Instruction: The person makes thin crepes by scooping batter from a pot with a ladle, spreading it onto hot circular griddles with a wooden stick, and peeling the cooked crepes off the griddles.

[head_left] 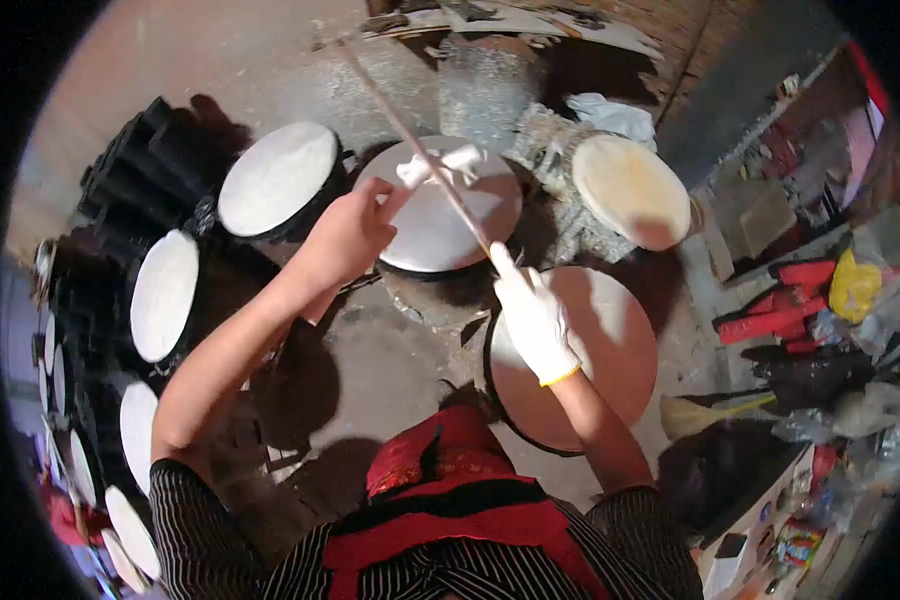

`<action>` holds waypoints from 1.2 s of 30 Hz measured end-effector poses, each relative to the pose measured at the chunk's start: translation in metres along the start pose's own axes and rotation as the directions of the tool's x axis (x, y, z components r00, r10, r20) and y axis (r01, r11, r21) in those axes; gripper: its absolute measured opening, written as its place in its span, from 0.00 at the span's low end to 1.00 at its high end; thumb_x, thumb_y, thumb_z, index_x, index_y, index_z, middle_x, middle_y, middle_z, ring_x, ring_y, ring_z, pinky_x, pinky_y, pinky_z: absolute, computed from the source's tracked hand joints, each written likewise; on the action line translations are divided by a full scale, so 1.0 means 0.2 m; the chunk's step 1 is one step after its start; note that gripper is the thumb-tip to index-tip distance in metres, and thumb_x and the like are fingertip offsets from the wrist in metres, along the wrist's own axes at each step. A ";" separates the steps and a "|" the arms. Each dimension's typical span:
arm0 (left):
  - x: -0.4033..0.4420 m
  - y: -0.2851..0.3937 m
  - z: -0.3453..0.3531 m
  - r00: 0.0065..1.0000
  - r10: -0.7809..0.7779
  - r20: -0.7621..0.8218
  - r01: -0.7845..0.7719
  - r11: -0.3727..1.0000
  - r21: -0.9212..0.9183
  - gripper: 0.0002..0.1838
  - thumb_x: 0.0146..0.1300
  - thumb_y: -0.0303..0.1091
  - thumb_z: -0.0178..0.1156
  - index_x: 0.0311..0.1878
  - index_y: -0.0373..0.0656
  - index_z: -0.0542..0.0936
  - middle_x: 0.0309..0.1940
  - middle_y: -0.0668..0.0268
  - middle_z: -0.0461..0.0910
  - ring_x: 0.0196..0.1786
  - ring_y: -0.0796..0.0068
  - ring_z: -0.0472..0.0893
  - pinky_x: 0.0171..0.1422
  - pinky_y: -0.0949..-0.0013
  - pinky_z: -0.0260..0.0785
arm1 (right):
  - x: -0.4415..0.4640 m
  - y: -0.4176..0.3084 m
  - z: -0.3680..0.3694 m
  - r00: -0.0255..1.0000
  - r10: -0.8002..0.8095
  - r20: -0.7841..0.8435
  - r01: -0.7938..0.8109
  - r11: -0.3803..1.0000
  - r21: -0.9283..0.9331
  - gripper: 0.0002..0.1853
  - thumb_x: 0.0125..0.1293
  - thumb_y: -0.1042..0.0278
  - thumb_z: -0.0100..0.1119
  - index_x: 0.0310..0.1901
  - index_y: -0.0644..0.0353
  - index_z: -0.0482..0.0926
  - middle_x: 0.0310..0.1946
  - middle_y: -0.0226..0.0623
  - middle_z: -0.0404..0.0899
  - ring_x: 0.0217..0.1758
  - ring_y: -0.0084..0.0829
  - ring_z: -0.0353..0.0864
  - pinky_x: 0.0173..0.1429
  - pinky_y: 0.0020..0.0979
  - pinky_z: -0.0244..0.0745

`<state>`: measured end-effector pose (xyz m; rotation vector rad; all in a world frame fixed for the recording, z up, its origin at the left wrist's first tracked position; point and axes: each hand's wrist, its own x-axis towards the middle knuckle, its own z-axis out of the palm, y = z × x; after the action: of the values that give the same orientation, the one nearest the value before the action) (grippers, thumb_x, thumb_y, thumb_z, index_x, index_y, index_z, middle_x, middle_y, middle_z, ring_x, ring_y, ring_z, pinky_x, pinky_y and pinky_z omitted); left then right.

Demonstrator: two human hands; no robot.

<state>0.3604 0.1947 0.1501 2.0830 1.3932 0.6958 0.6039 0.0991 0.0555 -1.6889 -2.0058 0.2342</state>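
My right hand point(532, 320), in a white knit glove with a yellow cuff edge, is closed round the lower end of a long thin stick point(410, 138). The stick slants up and to the left, above a round grey-white disc point(435, 225). A crumpled white cloth or glove point(460, 160) shows behind the stick, over that disc. My left hand point(352, 232) is bare, just left of the disc, its finger and thumb apart; its fingertips come close to the white cloth, and I cannot tell whether they touch. Under my right hand lies another large round disc point(605, 345).
More pale round tops stand around: one at the upper left point(280, 180), a yellowish one point(630, 190) at the right. Black cylindrical pieces point(150, 160) are stacked at left. A broom point(695, 415), red items point(785, 305) and plastic bags crowd the right side.
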 end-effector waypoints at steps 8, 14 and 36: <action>0.46 -0.25 0.57 0.975 -0.172 0.140 0.204 0.943 -0.262 0.17 0.53 0.28 0.60 0.48 0.36 0.77 0.23 0.55 0.81 0.23 0.67 0.81 0.28 0.65 0.71 | -0.05 0.24 0.42 0.781 0.574 0.247 -0.421 0.190 0.887 0.22 0.72 0.66 0.47 0.66 0.42 0.67 0.20 0.20 0.63 0.19 0.12 0.60 0.23 0.18 0.58; 0.72 -0.57 0.86 0.945 -0.285 0.161 0.316 0.922 -0.223 0.12 0.54 0.30 0.56 0.41 0.35 0.78 0.20 0.54 0.79 0.22 0.63 0.81 0.27 0.64 0.71 | -0.06 0.07 0.79 0.705 0.698 -0.124 -0.580 0.669 0.464 0.25 0.69 0.57 0.49 0.68 0.41 0.64 0.28 0.50 0.75 0.34 0.43 0.77 0.40 0.39 0.70; 0.65 -1.30 0.04 0.927 -0.199 0.319 0.363 0.696 -0.620 0.09 0.66 0.36 0.56 0.36 0.41 0.74 0.15 0.76 0.66 0.13 0.89 0.62 0.14 0.81 0.53 | 0.57 -0.39 1.37 0.303 0.952 -0.048 -0.260 0.131 0.957 0.26 0.69 0.61 0.51 0.68 0.49 0.64 0.17 0.18 0.60 0.15 0.13 0.57 0.17 0.19 0.55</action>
<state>0.2381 0.3996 -0.0160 1.2869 1.0753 0.6706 0.3933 0.2424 -0.1164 -1.4794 -0.1432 0.6521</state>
